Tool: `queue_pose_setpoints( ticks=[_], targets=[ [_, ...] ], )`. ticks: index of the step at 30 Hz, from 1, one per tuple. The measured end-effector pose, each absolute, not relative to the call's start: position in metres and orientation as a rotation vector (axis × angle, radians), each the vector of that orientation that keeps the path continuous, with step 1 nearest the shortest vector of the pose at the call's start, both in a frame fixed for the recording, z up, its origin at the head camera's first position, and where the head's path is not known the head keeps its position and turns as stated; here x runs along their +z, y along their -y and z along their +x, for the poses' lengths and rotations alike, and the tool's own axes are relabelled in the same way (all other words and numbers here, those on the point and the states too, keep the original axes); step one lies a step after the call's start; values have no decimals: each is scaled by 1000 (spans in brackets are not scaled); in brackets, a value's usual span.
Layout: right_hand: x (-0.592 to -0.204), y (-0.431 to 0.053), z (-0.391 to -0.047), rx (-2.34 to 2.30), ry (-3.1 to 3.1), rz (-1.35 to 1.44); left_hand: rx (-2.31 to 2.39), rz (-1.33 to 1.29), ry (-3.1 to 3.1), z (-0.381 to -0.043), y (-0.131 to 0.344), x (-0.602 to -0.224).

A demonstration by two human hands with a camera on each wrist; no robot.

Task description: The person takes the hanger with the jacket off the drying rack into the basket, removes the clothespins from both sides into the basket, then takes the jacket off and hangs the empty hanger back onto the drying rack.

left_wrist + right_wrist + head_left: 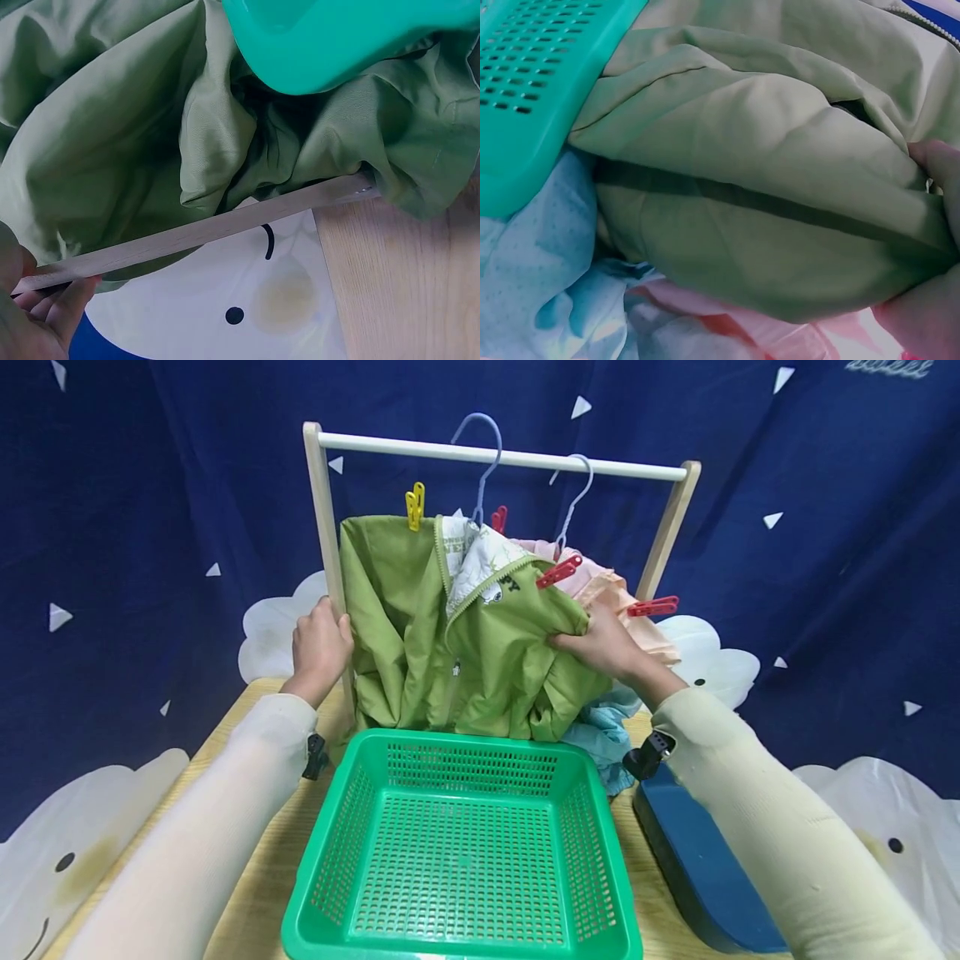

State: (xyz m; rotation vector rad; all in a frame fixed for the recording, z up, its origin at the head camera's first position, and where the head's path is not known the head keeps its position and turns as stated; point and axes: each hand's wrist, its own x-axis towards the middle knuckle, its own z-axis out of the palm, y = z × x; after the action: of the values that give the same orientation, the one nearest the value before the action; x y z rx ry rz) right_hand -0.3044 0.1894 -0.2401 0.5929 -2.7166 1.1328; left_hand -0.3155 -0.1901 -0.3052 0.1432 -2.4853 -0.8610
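A green zip jacket [397, 610] with a white patterned lining hangs from a blue-grey hanger [486, 468] on a small clothes rack [405, 447]. My left hand [321, 642] grips the rack's wooden left post, and in the left wrist view its fingers [71, 304] wrap that post [187, 232]. At the jacket's right shoulder, my right hand [606, 642] pinches the green fabric [780, 135] between thumb and fingers. A yellow clothespin [415, 507] is clipped on the left shoulder and a red clothespin [558, 572] on the right one.
Behind the jacket, pink clothing [633, 627] hangs from a second hanger [576, 506], with another red clothespin [652, 606] on it. Light blue cloth [603, 735] lies below. A green basket [611, 860] stands in front, and a dark blue container [712, 868] sits to its right.
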Motion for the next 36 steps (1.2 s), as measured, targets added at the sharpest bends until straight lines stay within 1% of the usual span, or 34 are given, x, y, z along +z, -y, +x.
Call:
queue_pose_setpoints(
  ticks=[25,36],
  targets=[
    [-253,-218,-292,1099,2664,593,-873,130,2474,-315,188,-303],
    [-261,-228,-289,1123,2605,652,-874,124,2481,-317,189,-305]
  ],
)
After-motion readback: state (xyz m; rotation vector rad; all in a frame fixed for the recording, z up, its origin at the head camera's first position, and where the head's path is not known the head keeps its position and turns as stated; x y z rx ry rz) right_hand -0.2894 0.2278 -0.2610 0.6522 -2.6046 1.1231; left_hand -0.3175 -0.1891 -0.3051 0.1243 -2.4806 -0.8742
